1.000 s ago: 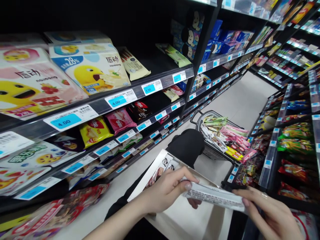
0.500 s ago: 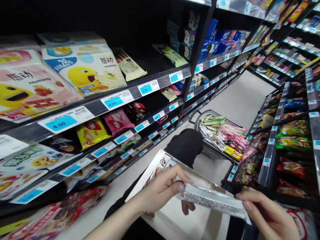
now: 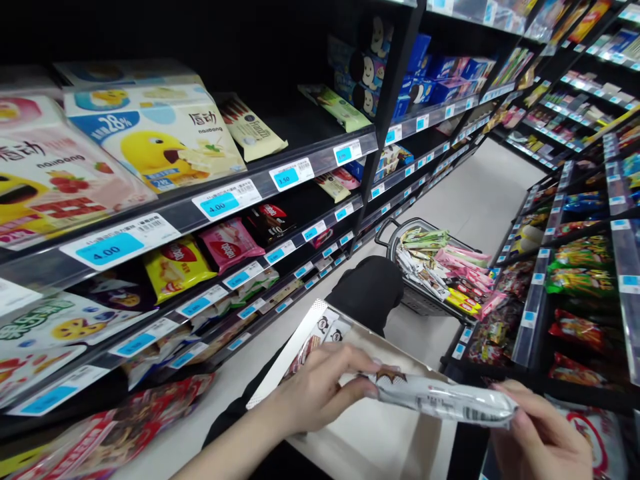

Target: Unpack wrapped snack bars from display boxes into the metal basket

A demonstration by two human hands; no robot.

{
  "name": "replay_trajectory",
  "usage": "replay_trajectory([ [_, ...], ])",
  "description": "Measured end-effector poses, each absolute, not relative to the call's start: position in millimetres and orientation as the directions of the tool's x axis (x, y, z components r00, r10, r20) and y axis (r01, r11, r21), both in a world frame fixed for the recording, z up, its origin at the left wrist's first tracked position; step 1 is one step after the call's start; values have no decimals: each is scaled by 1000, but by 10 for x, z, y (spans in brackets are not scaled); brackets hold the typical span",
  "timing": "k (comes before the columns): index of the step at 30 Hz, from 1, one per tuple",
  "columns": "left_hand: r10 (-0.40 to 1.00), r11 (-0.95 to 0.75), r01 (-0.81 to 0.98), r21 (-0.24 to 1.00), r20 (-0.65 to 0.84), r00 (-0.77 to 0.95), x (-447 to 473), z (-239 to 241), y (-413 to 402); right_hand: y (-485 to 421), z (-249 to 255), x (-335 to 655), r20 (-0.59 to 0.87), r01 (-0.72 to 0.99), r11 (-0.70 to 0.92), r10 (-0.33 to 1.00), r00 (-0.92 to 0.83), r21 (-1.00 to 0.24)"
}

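Note:
A long, silvery-white wrapped snack bar (image 3: pixel 440 399) stretches between my two hands, with a barcode and a dark brown print on its wrapper. My left hand (image 3: pixel 327 387) pinches its left end between thumb and fingers. At the other end, my right hand (image 3: pixel 540 427) grips the wrapper's tip. Below them an open white cardboard box (image 3: pixel 385 437) rests on my lap. Along the box's left side lie a few similar wrapped bars (image 3: pixel 315 337), partly hidden by my left hand.
Shelves with price tags (image 3: pixel 225 200) and boxed snacks (image 3: pixel 165 143) rise on the left. A dark basket (image 3: pixel 420 297) heaped with wrapped sticks stands on the aisle floor (image 3: pixel 480 183) beyond my knee (image 3: pixel 367 290). Bagged snacks (image 3: pixel 580 327) fill the right-hand shelves.
The bar has been turned about its length, so a barcode and brown print now show instead of the text side. Both hands still hold its ends. The view has shifted slightly.

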State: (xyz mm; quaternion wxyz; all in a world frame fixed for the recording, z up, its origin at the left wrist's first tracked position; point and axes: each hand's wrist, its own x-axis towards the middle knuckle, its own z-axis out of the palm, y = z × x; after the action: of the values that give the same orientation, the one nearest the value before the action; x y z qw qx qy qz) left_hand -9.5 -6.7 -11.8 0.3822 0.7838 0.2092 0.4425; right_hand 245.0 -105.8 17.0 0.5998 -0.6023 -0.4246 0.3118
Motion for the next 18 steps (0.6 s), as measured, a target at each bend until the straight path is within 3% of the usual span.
replay_trajectory([
  [4,826,-421,-97,902,426,369,-41,-139,-56,-1106,145,2376,460,465,215,723,515,-859],
  [8,856,-327,-279,903,408,316,-2,-114,-14,-1080,142,2273,603,556,319,655,456,-768],
  [18,930,-148,-250,957,221,294,-40,-98,-43,-1089,218,2220,420,377,264,802,425,-887],
])
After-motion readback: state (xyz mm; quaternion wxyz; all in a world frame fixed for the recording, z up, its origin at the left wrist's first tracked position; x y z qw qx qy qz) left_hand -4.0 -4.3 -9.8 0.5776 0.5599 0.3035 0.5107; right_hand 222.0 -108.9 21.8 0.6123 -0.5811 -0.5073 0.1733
